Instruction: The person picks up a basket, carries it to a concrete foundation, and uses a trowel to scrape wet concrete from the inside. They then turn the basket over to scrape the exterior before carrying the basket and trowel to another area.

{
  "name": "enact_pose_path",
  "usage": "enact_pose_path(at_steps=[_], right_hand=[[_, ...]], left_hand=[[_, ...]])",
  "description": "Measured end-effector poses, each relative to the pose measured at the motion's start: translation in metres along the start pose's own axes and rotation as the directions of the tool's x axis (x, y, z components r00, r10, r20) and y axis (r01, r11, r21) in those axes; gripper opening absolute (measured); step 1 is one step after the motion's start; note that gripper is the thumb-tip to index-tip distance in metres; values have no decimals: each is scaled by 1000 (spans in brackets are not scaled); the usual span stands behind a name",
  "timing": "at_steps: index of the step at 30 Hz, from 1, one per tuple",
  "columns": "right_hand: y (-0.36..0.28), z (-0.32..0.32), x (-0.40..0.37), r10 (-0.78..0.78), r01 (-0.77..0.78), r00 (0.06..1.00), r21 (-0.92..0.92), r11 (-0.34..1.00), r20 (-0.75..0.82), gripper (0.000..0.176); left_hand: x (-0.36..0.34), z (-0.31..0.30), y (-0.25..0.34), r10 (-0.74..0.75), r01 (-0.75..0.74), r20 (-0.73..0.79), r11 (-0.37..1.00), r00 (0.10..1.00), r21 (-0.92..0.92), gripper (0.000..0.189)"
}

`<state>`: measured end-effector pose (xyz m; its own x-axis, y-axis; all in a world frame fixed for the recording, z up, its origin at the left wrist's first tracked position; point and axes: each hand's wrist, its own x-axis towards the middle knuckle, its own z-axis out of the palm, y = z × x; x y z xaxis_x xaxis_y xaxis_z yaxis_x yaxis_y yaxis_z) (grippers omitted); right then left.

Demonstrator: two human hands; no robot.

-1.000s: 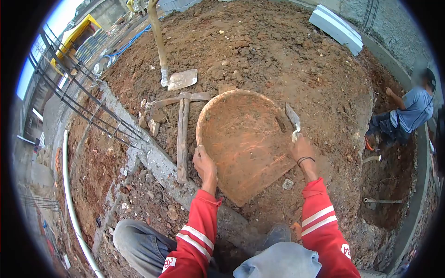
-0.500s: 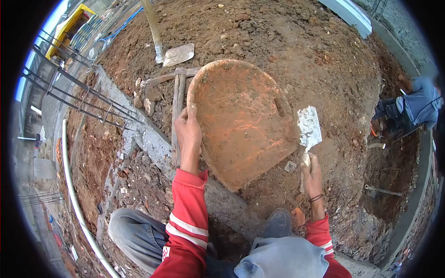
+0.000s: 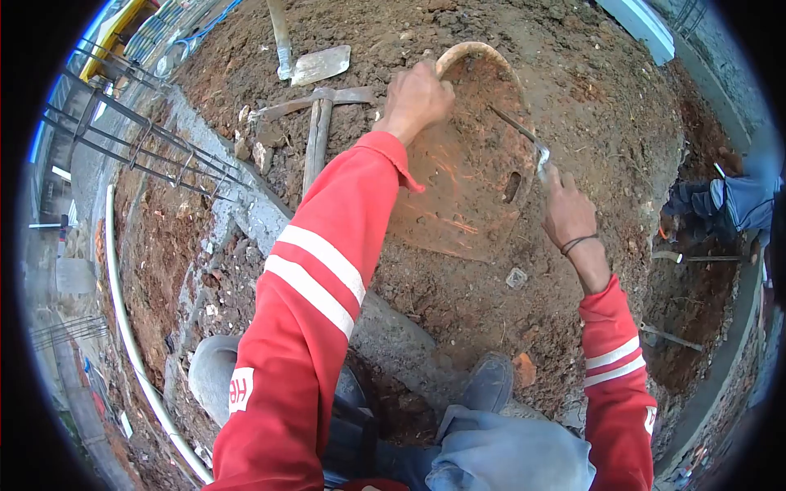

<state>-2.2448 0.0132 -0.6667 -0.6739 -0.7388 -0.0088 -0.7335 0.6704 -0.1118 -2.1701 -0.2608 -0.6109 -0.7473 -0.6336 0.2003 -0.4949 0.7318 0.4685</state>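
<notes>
A wide orange pan (image 3: 446, 192), caked with mud, has a rounded end, a straight end and a slot in its side. My left hand (image 3: 417, 100) is closed on its rim at the upper left, with the arm reaching across in front of the pan's left part. In my right hand (image 3: 571, 211) is a trowel (image 3: 514, 124), gripped by its handle. Its blade shows nearly edge-on, over the pan's inner face near the rounded end.
Left of the pan lies a pickaxe (image 3: 318, 139), with a shovel (image 3: 322, 65) beyond it. Rebar (image 3: 147, 151) sticks out from a concrete beam (image 3: 266, 221) at left. A white pipe (image 3: 123, 327) curves along the ground. Another person (image 3: 745, 196) crouches in the trench at right.
My left hand has moved up along the rim, and the pan has shifted away from me and tilted. The trowel has swung from beside the pan to over its inner face.
</notes>
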Motion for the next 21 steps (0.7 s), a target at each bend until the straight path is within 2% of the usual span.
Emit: enact_pose_path(at_steps=[2,4,5,8,10,11,13,14,16,18,20,21], right_hand=[[-8,7,35,-56,53,997,-73,996,-44,39],[-23,20,58,-192,175,979,-220,960,-61,33],[-30,34,59,-196,178,979,-221,959,-60,33],[-48,55,52,-242,243,970,-265,933,38,30],[-54,48,33,-187,224,965,-209,952,184,28],[-51,49,22,-184,222,965,-213,951,186,28],[-43,48,1,-180,257,914,-177,950,363,29],[-39,41,-8,-174,251,918,-184,950,357,29],[-34,13,-30,-225,339,823,-135,931,521,32],[-31,-13,-35,-186,273,837,-99,957,515,32],[-16,-11,-30,-231,255,911,-25,967,340,30],[-23,-14,-25,-189,210,946,-53,976,262,28]], left_hand=[[4,-4,4,40,-40,38,999,998,11,38],[-5,-4,11,65,-65,30,998,997,-13,38],[-9,-3,13,90,-89,24,995,996,-35,39],[-8,1,5,82,-83,55,996,995,17,37],[-9,-13,1,50,-49,99,999,994,-10,37],[-9,-17,-3,41,-40,131,999,990,-9,38],[-2,-19,-20,74,-70,196,997,978,-28,42],[-1,-23,-24,83,-78,191,996,978,-33,42],[-6,-26,-32,36,-20,229,997,973,-71,43],[-10,-26,-46,64,-46,173,994,983,-102,44],[-17,-24,-57,-3,27,219,994,976,-106,47],[-25,-25,-56,-22,40,174,994,985,-102,47]])
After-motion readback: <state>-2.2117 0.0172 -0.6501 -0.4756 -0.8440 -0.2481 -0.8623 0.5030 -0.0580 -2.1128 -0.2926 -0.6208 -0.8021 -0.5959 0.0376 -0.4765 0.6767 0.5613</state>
